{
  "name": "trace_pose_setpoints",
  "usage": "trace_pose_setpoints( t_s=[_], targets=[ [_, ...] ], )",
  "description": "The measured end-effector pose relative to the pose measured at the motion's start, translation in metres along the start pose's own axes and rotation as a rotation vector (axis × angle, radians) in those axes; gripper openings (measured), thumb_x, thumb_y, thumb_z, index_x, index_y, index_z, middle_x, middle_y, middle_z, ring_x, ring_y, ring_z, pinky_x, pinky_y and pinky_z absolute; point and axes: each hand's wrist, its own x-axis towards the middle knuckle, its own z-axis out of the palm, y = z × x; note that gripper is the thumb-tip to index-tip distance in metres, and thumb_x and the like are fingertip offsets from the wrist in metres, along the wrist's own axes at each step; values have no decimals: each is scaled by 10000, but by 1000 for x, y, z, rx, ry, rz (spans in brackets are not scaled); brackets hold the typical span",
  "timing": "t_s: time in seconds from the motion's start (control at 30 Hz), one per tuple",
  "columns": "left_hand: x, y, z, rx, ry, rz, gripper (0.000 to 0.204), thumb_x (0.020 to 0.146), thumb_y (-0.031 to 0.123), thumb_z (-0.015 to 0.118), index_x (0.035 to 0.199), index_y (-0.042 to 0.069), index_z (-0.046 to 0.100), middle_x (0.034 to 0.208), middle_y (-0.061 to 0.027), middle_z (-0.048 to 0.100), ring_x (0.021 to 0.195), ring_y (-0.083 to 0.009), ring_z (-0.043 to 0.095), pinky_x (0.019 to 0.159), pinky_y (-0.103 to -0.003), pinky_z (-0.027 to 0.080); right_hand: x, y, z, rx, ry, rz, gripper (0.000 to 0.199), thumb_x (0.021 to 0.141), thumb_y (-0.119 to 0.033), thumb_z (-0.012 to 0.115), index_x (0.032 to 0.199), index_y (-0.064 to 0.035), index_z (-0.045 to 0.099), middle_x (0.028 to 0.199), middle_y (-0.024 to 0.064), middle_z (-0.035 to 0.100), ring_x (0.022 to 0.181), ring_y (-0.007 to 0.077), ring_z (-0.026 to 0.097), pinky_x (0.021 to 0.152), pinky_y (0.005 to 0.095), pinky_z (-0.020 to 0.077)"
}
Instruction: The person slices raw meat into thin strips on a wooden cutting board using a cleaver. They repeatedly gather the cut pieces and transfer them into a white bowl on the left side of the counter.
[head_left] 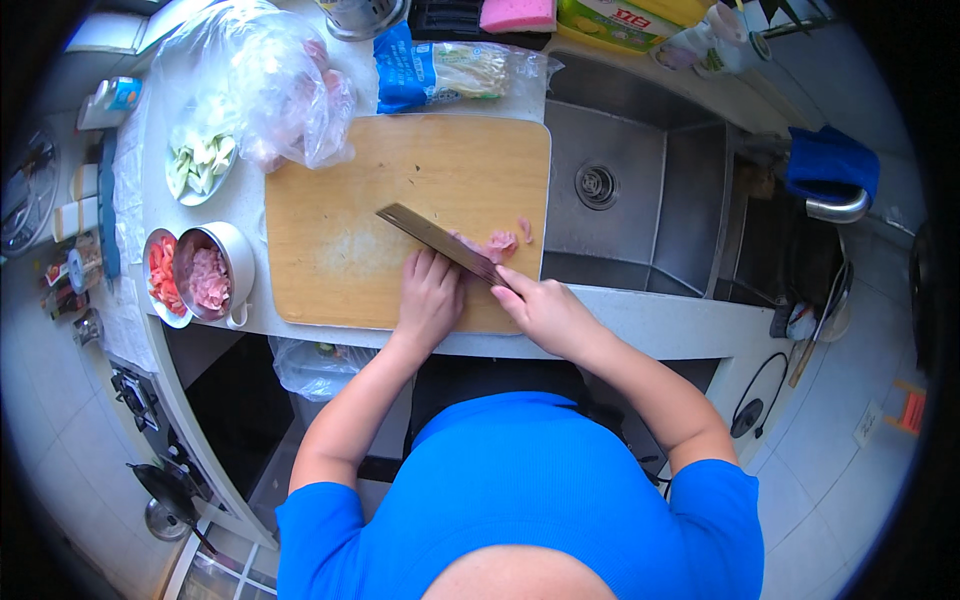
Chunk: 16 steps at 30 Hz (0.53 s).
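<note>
- The right hand [548, 312] is closed around the handle of a broad steel cleaver [437, 239], whose blade runs up and left across the rectangular pale wooden cutting board [370, 200].
- The left hand [428, 297] lies curled, fingers down, on the pink raw meat [492, 246] at the board's near right part, just beside the blade.
- Only a small pile of meat shows on the board, partly hidden by hand and blade; a white bowl of pink cut meat [208, 277] stands left of the board, so most of the cutting looks done.
- The board's near edge lies close to the white desk [690, 322] rim; its right edge meets the steel sink [620, 200].
- The board's left and middle are bare; a clear plastic bag [270, 85] overlaps its far left corner.
</note>
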Motion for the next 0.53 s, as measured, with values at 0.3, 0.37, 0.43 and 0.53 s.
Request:
trace_pose_setpoints(
  t_s=[0.3, 0.37, 0.43, 0.53],
  targets=[
    [2, 4, -2, 85, -2, -9, 355, 769, 111, 642, 1101, -13, 625, 1164, -129, 583, 1111, -310, 522, 932, -436, 393, 0, 9, -3, 197, 41, 68, 423, 995, -369, 468, 1171, -16, 620, 886, 280, 666, 864, 441, 653, 756, 462, 532],
    [3, 6, -3, 83, 0, -18, 363, 780, 106, 632, 1125, -5, 620, 1202, -107, 583, 1108, -289, 530, 951, -424, 384, -12, 18, -10, 274, 74, 135, 456, 1005, -376, 452, 1192, 9, 608, 951, 279, 669, 938, 421, 653, 800, 431, 524],
    [-1, 3, -3, 51, -3, -19, 371, 779, 103, 637, 1137, 9, 620, 1223, -112, 579, 1119, -287, 528, 969, -424, 377, -16, 20, -16, 323, 74, 160, 488, 1013, -386, 438, 1212, 32, 594, 1022, 276, 667, 1017, 399, 645, 860, 403, 508],
    [-5, -6, -3, -76, -8, -36, 426, 748, 68, 648, 1173, 47, 615, 1269, -121, 564, 1157, -308, 510, 1007, -447, 359, -21, 16, -17, 328, 53, 108, 501, 1015, -393, 435, 1219, 37, 590, 1064, 274, 662, 1062, 386, 635, 910, 392, 492]
  ],
)
